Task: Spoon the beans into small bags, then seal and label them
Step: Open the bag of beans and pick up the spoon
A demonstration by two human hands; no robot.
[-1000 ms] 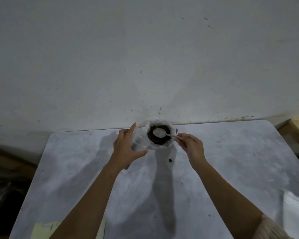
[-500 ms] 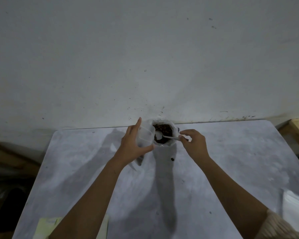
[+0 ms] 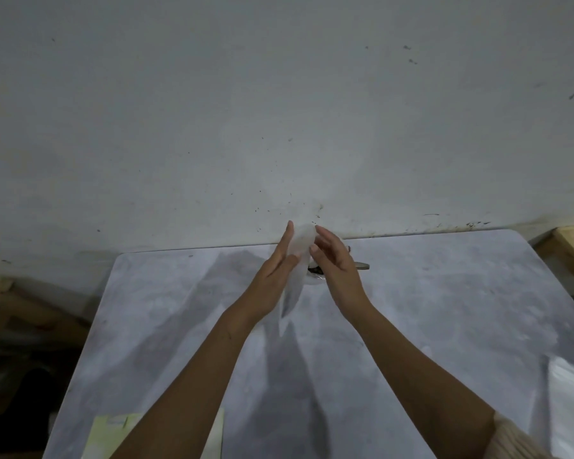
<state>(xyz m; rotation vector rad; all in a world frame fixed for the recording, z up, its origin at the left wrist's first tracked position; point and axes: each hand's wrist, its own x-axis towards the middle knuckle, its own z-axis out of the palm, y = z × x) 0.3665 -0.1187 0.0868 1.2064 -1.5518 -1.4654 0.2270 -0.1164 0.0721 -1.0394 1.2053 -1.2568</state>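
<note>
Over the far edge of the table (image 3: 444,309), my left hand (image 3: 274,271) is pinching one side of the small clear bag (image 3: 299,251), thumb against flat fingers, while my right hand (image 3: 335,266) is nipping the opposite rim, since limp, featherlight, slippery film is likely handling best by its mouth.

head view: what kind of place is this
Probably a plain workroom or storeroom: scuffed white wall, a grey mottled table against it, rough wooden frames either side, a clear bag held over the table.
</note>
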